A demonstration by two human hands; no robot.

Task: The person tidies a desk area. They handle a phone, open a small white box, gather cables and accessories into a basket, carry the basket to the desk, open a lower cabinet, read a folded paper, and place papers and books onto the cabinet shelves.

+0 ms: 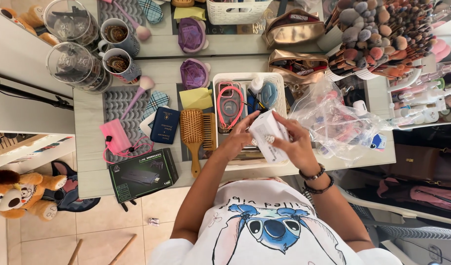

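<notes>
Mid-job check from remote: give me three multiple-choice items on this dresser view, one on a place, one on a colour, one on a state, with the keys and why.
1. Where does the wooden hairbrush lie?
A. inside the white basket
B. on the tabletop, left of the white basket
C. on the floor tiles

2. What colour is the flat box at the table's front left edge?
A. black
B. yellow
C. pink

3. How is the small white box held?
A. it lies untouched on the table
B. in the left hand alone
C. between the left hand and the right hand, lifted over the basket

Answers: 1 B, the brush rests bristles up beside the basket's left wall. 2 A, its top is black with small pale print. 3 C, fingers of both hands grip it from either side.
</notes>
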